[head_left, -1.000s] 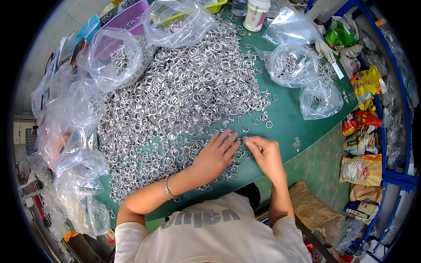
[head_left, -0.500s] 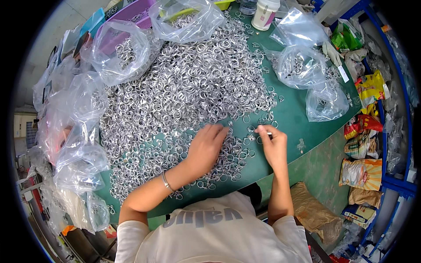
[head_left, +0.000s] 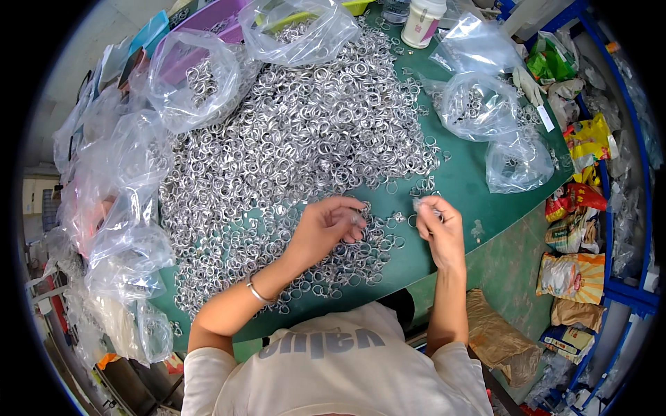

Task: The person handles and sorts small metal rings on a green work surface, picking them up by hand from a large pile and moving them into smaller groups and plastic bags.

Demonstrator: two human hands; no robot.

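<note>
A large heap of silver metal rings (head_left: 298, 132) covers the middle of the green table (head_left: 472, 163). Closer to me lies a thinner spread of loose rings (head_left: 354, 260). Over the right part of that spread, my left hand (head_left: 325, 227) is closed, a small shiny ring (head_left: 356, 218) showing at its fingertips. My right hand (head_left: 442, 223) pinches another ring (head_left: 417, 204) between thumb and forefinger, just right of a few scattered rings on the tabletop. Its other fingers are curled in, and what they may hold is hidden.
Clear plastic bags of rings (head_left: 479, 104) stand at the right, with another bag (head_left: 201, 83) at the far left. A purple bin (head_left: 184, 62) and a white cup (head_left: 422, 24) are at the back. Blue shelving (head_left: 628, 291) with packages lies right, beyond the table edge.
My left hand has turned, lifting its fingers from the rings and curling them around a ring. My right hand has shifted slightly right and down, still pinching.
</note>
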